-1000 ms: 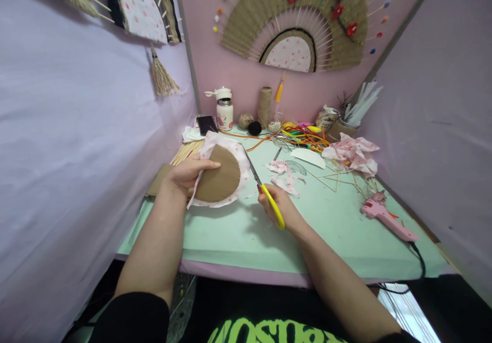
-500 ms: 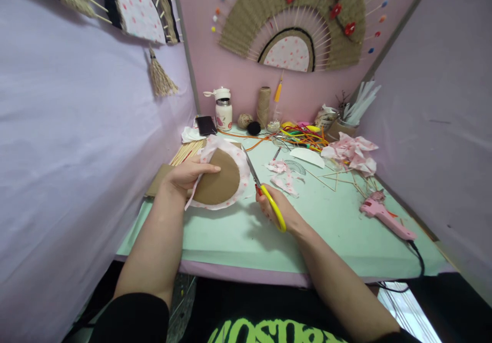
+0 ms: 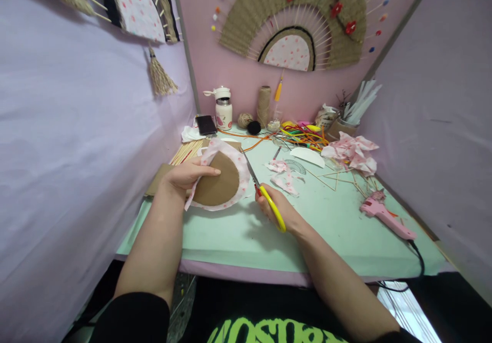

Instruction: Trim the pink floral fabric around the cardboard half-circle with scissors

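Both hands grip: left hand pinches the fabric-edged disc, right hand the scissors at its rim.

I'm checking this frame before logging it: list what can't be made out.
- Head view: the right hand hides the scissors' lower loop.
- The left hand hides the near edge of the cardboard disc.
- The small items heaped at the table's back are too small to identify.

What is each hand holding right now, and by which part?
The left hand grips the fabric-covered cardboard disc at its left edge, thumb on top. The right hand holds the scissors by their yellow handles.
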Demonstrator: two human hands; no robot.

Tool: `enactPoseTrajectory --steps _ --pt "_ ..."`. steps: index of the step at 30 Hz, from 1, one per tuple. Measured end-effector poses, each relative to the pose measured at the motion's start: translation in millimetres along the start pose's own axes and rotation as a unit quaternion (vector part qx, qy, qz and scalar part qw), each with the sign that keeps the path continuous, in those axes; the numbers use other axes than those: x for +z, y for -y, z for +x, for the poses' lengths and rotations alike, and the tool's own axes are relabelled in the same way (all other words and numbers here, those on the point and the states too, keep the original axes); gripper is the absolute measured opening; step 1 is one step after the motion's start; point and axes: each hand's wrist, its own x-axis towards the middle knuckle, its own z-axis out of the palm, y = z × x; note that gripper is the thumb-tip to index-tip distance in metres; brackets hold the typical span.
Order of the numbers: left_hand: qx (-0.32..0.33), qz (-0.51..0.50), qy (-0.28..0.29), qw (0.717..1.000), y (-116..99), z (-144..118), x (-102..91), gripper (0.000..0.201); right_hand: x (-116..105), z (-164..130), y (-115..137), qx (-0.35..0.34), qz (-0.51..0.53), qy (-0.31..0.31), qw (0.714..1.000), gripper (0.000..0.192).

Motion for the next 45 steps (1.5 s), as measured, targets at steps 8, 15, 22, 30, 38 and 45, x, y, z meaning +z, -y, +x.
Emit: enactPoseTrajectory --steps 8,15,22,30,38,45 --pt "-0.003 0.009 0.011 1.000 1.8 0.1 -0.3 0.039 0.0 0.2 0.7 -0.001 0.000 0.000 1.000 0.039" --pt "-0.011 0.020 0.010 1.000 0.4 -1.1 1.7 0.038 0.8 -0.4 -0.8 0.011 0.004 -0.001 1.000 0.039" --pt "-0.002 0.020 -0.004 1.000 0.3 0.3 -1.9 0.041 1.1 0.6 -3.2 0.020 0.010 -0.016 1.000 0.040" --pt "0.032 0.024 -0.029 0.999 -2.8 0.1 3.5 0.043 1.8 1.9 -2.5 0.031 0.014 -0.030 0.999 0.041" --pt "0.031 0.050 -0.023 0.998 -4.1 -2.8 6.0 0.041 1.1 -1.2 2.4 0.006 -0.022 0.010 1.000 0.039" --pt "0.045 0.061 -0.039 0.996 -4.3 -0.9 5.6 0.042 1.3 -2.2 3.3 0.005 -0.024 0.019 1.000 0.040"
